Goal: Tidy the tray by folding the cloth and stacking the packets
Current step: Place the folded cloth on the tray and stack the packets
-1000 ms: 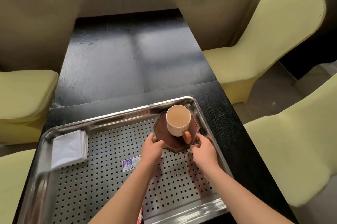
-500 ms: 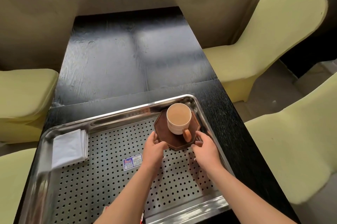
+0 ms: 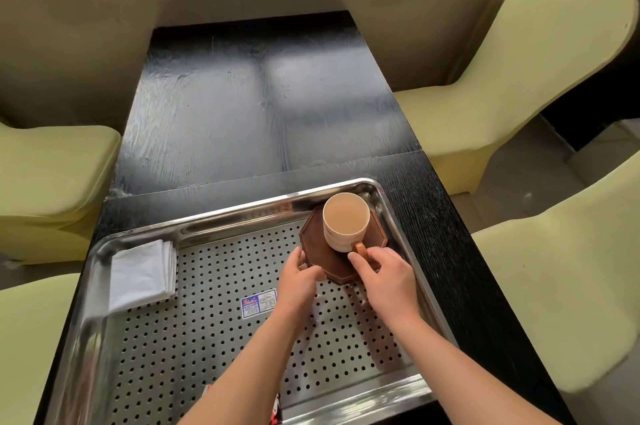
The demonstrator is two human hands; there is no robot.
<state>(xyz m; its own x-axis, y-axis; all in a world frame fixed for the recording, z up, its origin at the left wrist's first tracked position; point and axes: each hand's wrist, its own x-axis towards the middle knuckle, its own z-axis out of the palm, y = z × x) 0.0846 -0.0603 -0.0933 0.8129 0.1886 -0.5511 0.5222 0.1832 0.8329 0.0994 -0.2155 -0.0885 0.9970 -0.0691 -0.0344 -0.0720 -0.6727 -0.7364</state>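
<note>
A folded white cloth lies in the far left corner of the perforated steel tray. In the far right corner a cream cup with a brown handle stands on a dark brown octagonal coaster. My left hand grips the coaster's near left edge. My right hand has thumb and forefinger curled at the cup's handle. A red and white packet peeks out from under my left forearm at the tray's near edge, mostly hidden.
The tray sits at the near end of a black wooden table. A blue and red sticker is on the tray floor. Pale green covered chairs stand on both sides. A window ledge runs behind the table.
My right hand left the coaster's right edge and moved to the cup's handle. The left hand stays on the coaster, which has shifted slightly toward the tray's far right corner.
</note>
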